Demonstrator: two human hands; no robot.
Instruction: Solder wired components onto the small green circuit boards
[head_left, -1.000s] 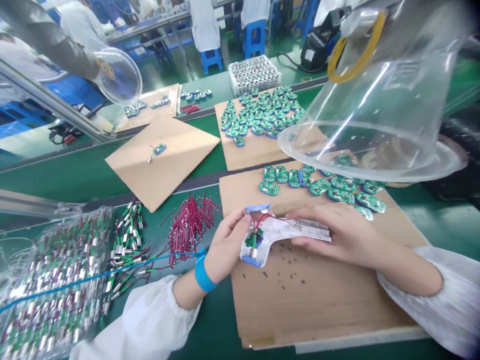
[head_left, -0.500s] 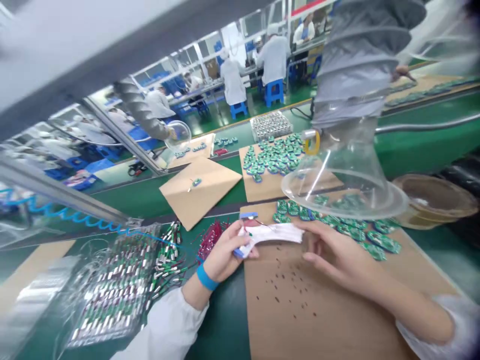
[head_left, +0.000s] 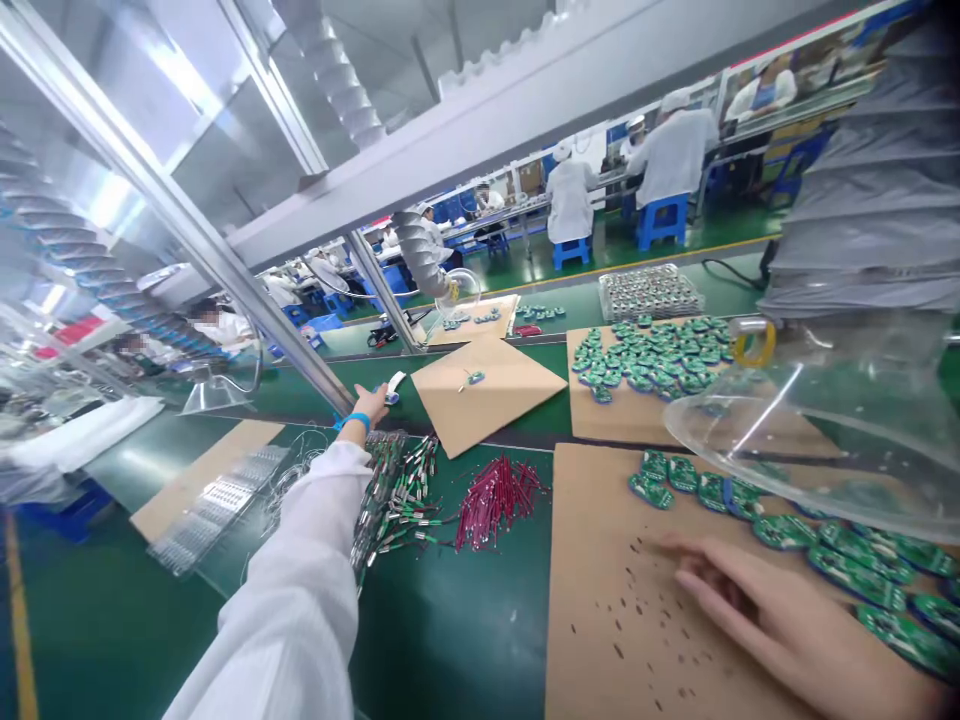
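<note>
My left hand (head_left: pixel 372 402) is stretched far out over the green belt (head_left: pixel 315 385), closed on the white part with blue ends (head_left: pixel 394 385), beside a tilted cardboard sheet (head_left: pixel 487 395) that bears one small green board (head_left: pixel 474 377). My right hand (head_left: pixel 757 610) lies flat with fingers spread on the near cardboard sheet (head_left: pixel 600 620), holding nothing. Green circuit boards (head_left: pixel 690 475) lie in a row just beyond its fingertips.
A bundle of red wires (head_left: pixel 495 495) and a heap of small motors with green leads (head_left: pixel 394 500) lie between my arms. A clear fume hood (head_left: pixel 810 430) hangs at the right. More boards cover a far cardboard (head_left: pixel 652 355). Other people work at benches behind.
My left hand has carried the white part from the near cardboard out to the belt. My right hand has let go and now rests flat. The view has swung up and left.
</note>
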